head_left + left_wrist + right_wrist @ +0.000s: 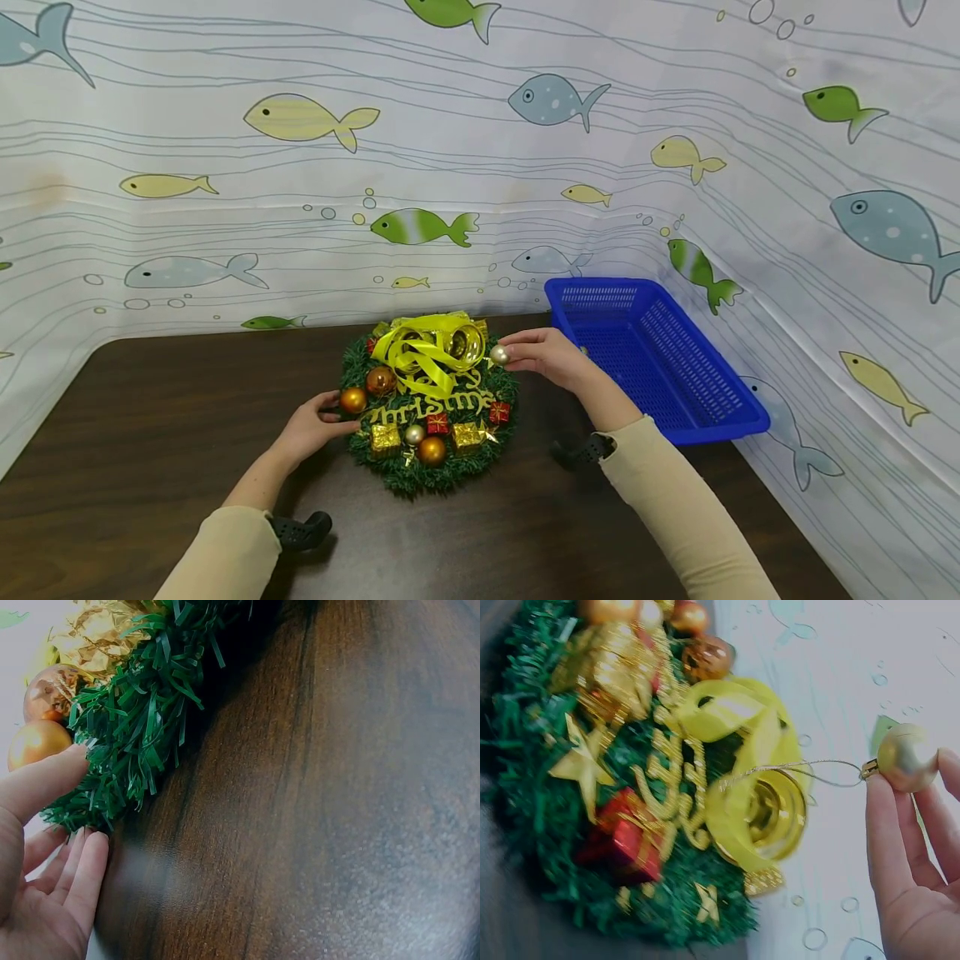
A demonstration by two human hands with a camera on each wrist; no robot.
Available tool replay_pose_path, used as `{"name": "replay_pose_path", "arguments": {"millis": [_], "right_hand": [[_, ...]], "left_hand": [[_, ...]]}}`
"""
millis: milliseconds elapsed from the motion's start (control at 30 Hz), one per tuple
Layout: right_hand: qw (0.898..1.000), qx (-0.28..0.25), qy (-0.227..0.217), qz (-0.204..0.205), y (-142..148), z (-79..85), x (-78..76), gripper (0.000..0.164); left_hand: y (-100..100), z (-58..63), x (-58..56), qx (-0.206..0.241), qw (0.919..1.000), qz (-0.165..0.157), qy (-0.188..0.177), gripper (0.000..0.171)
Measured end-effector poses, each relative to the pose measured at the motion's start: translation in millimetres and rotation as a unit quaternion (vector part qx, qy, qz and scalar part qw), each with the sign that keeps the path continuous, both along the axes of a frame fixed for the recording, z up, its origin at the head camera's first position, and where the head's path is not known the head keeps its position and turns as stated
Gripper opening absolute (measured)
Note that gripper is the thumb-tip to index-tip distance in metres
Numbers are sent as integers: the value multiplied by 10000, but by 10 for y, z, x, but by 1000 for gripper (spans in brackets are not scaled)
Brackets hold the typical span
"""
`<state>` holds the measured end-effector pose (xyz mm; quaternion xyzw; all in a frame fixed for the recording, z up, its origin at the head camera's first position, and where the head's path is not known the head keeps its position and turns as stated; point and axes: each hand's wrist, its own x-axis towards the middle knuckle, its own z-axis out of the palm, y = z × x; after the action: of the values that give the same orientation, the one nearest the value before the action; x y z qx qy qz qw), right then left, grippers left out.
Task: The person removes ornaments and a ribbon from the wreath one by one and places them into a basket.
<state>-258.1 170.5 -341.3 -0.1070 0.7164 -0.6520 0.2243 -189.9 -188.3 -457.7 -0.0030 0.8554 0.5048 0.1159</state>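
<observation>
A green Christmas wreath point(435, 479) lies on the table, dressed with orange and gold baubles, foil gift boxes, gold lettering, yellow ribbon point(431, 358) and gold bells point(769, 802). My right hand point(551, 357) pinches a small pale-gold bauble point(907, 759) at the wreath's upper right edge. From the bauble's cap a thin gold string loop point(829, 766) stretches toward the bells. At the left rim, my left hand point(311, 427) holds the wreath's edge, thumb over the greenery and fingertips below it in the left wrist view. An orange bauble point(39, 742) sits right by that thumb.
A blue plastic basket point(716, 367) stands at the back right, beyond my right wrist. A fish-patterned sheet point(450, 167) hangs behind and to the right of the dark wooden table point(187, 400). Black straps point(300, 531) are on both wrists.
</observation>
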Motion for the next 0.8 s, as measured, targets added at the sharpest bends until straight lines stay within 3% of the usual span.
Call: {"name": "replay_pose_path", "arguments": {"millis": [200,367,800], "right_hand": [[9985,-499,-55,-222,201,176,-77,23],[9973,-605,-16,-410,411,310,-128,35],[9927,-923,38,-774,966,449,-215,33]], "left_hand": [[2,9,-3,-20,10000,0,-32,83],[-3,9,-14,-45,10000,-3,-29,84],[-7,3,-18,-29,10000,-20,-49,84]]}}
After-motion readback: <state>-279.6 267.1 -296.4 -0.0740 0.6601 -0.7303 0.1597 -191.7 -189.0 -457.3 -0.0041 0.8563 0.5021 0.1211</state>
